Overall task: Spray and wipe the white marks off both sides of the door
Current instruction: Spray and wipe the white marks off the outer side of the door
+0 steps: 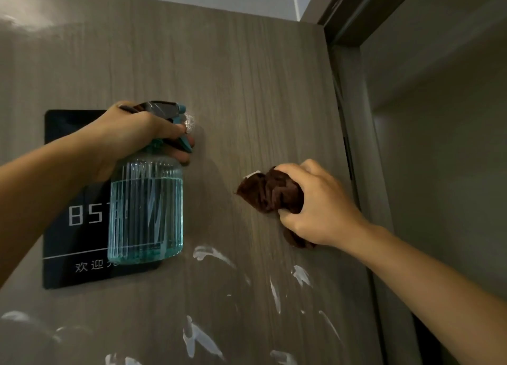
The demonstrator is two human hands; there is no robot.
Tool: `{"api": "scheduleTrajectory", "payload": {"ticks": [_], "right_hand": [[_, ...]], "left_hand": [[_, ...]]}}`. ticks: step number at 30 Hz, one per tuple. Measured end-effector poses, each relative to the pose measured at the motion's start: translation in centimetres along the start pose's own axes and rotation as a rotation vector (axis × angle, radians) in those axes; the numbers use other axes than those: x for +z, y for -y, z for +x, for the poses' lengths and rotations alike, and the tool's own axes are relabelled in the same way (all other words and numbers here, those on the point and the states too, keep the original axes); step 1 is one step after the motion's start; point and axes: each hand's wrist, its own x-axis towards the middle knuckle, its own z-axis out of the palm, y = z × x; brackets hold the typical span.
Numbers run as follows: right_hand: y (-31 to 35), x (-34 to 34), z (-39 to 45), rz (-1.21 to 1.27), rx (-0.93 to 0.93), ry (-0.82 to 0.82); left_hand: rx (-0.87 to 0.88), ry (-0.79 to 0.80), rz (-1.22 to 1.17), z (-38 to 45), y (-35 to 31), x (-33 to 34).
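Door (247, 76) job | I see right hand (318, 202) clamped on brown cloth (270, 193), pressed to panel | white marks (208, 255) lie just below it (nearer than left) | left hand (137, 137) grips spray bottle (145, 211)

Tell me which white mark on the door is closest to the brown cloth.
The small white mark peeking out at the top-left edge of the brown cloth, which the right hand presses to the door. All the other streaks lie lower.
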Motion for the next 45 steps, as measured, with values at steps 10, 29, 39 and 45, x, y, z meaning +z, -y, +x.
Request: {"api": "scheduleTrajectory", "payload": {"ticks": [10,29,39,45], "right_hand": [[0.1,-1.0,2.3,-0.447,0.097,-0.432],[0.3,2.9,0.5,-0.511,-0.133,-0.221],[-0.7,1.3,4.4,-0.206,-0.089,-0.351],[-1.7,1.2,6.4,-0.424,0.046,-0.447]], "left_hand": [[0.001,-0.006,-0.001,-0.2,-0.1,-0.1],[0.013,-0.013,0.02,-0.4,-0.1,0.1],[-0.011,-0.013,0.021,-0.6,-0.5,0.1],[-0.004,0.042,-0.011,-1.3,-0.7,0.2]]}}
